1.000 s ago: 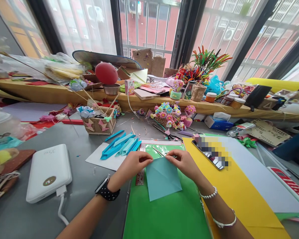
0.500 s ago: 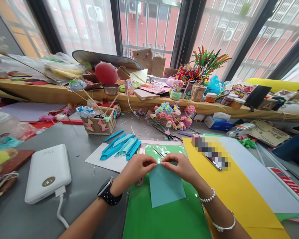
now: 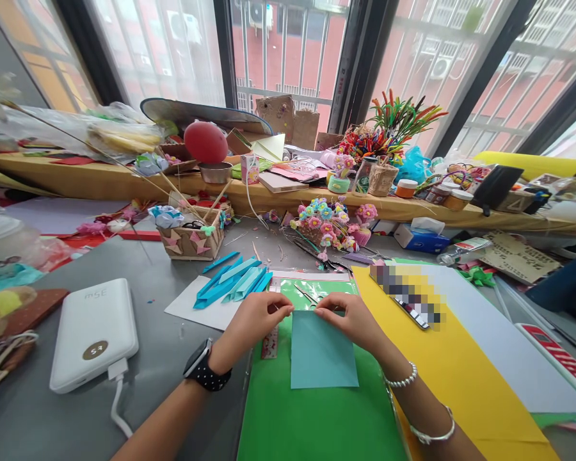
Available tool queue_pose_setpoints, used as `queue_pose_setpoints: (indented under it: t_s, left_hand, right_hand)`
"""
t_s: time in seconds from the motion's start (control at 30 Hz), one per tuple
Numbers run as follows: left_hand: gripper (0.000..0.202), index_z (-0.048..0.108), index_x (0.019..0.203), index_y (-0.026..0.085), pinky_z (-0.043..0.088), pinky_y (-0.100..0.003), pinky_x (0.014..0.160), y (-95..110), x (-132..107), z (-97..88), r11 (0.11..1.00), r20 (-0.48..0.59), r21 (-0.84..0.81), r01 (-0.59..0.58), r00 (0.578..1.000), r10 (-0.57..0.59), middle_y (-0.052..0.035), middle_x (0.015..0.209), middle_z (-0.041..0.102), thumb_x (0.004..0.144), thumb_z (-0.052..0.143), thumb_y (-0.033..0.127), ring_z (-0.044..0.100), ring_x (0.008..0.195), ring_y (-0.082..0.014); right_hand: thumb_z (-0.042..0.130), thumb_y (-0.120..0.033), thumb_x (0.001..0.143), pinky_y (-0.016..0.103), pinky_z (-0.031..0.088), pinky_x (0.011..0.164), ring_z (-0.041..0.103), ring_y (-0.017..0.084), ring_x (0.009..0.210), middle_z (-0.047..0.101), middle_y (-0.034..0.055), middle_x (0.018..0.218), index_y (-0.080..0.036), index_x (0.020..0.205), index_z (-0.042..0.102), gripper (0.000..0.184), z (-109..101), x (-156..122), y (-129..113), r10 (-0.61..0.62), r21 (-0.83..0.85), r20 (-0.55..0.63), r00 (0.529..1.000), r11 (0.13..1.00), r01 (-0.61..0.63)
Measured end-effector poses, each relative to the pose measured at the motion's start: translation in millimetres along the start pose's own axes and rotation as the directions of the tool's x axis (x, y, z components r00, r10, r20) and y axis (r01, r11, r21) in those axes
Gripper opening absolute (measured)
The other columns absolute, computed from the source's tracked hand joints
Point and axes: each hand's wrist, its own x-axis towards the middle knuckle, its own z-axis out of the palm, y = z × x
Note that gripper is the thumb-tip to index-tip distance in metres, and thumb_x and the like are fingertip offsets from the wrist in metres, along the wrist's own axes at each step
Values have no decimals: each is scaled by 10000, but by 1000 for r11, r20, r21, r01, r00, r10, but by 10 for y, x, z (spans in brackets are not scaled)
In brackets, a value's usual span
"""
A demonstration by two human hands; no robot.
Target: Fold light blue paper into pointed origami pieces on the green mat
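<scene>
A square of light blue paper [image 3: 324,352] lies over the green sheet [image 3: 312,422], its far edge between my two hands. My left hand [image 3: 262,317] pinches the far left corner between thumb and fingertips. My right hand [image 3: 348,315] has thumb and fingers closed on the same edge, a little right of that corner. Just beyond the hands lie scissors [image 3: 307,295], partly hidden by my right hand. A patterned ruler [image 3: 269,344] shows beneath my left hand. Folded blue paper strips [image 3: 233,282] are heaped on white paper [image 3: 185,309] to the left.
A white power bank [image 3: 93,333] with a cable sits at left. Yellow paper [image 3: 461,378] and a blurred phone [image 3: 410,310] are at right. Behind are a cardboard basket [image 3: 194,242], fuzzy flowers [image 3: 324,221], a tissue box [image 3: 420,237] and a crowded ledge [image 3: 278,198].
The paper has turned to lie squarer to me, its near edge now level. My left hand has shifted slightly left, and the gap between my fingertips has widened.
</scene>
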Motion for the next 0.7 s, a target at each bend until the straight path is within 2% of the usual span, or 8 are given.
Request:
queue_pose_setpoints:
  t_s: [0.1, 0.2, 0.33, 0.53, 0.7]
  left_hand:
    - [240, 650, 791, 183, 427, -216, 614, 30, -10, 47, 999, 9, 9, -41, 999, 41, -27, 792, 665, 735, 483, 346, 572, 698, -149]
    - [206, 648, 738, 177, 406, -212, 567, 44, -17, 103, 998, 47, 44, -54, 998, 52, -17, 699, 652, 726, 502, 322, 555, 641, -143]
    - [212, 635, 686, 167, 384, -211, 535, 33, -11, 88, 998, 29, 47, -31, 999, 29, -9, 643, 637, 723, 499, 326, 545, 604, -142]
    - [225, 627, 697, 161, 399, -215, 564, -2, 13, -52, 1000, 2, 10, 7, 1000, -7, -15, 685, 644, 720, 483, 333, 560, 648, -153]
    - [223, 622, 688, 158, 399, -220, 570, -17, 10, -57, 1000, -15, 23, 19, 1000, -19, -17, 681, 643, 723, 481, 327, 562, 647, -152]
  right_hand:
    - [531, -264, 748, 248, 451, 618, 590, 155, 683, 658, 17, 711, -201, 700, 646, 140, 46, -5, -16, -41, -4, -2, 999, 999, 41]
    - [528, -265, 751, 244, 449, 613, 586, 148, 672, 655, 14, 706, -202, 707, 647, 142, 81, -11, -36, -57, -8, 5, 998, 998, 57]
    - [532, -256, 745, 247, 450, 611, 586, 151, 668, 660, 14, 706, -204, 697, 646, 134, 49, -10, -36, -54, -28, -23, 998, 998, 53]
    - [538, -259, 729, 248, 459, 560, 589, 159, 622, 657, 31, 682, -186, 692, 639, 130, -82, 10, 55, 53, -39, -154, 987, 997, -60]
    - [533, -265, 726, 262, 462, 556, 582, 164, 590, 653, 42, 660, -174, 672, 625, 141, -100, 14, 95, 110, -58, -254, 961, 990, -129]
